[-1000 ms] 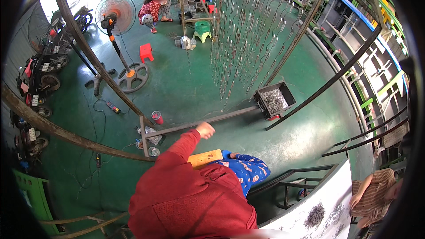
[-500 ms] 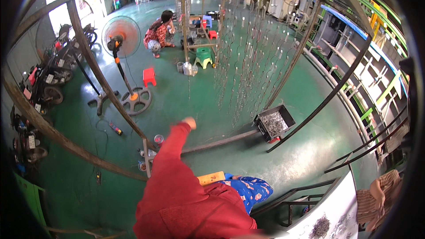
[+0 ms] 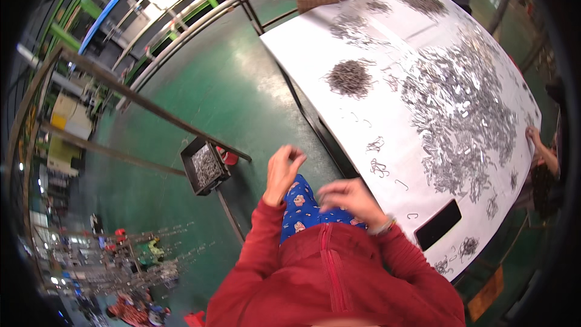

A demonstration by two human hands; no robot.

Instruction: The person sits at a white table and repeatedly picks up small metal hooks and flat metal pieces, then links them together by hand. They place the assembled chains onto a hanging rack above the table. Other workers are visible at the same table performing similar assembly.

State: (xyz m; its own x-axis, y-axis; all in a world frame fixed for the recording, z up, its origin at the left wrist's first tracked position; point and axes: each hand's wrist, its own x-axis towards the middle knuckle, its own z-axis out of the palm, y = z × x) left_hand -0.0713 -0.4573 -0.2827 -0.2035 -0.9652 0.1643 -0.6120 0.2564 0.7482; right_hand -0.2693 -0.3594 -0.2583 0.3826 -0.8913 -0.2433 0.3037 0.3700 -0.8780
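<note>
Left hand (image 3: 283, 171) hangs mid-frame with fingers curled, thumb meeting fingertips as if pinching something tiny; what it holds I cannot tell. Right hand (image 3: 350, 201) hovers loosely open and empty beside the table (image 3: 315, 60) edge. Loose hooks (image 3: 376, 144) lie nearest; piles sit farther right. A tray (image 3: 206, 166) of parts waits left of centre.

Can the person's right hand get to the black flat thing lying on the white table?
Probably yes. The right hand hangs over the lap beside the white table. The black flat thing lies near the table's edge on that side, and only a few small metal hooks lie between them.
</note>
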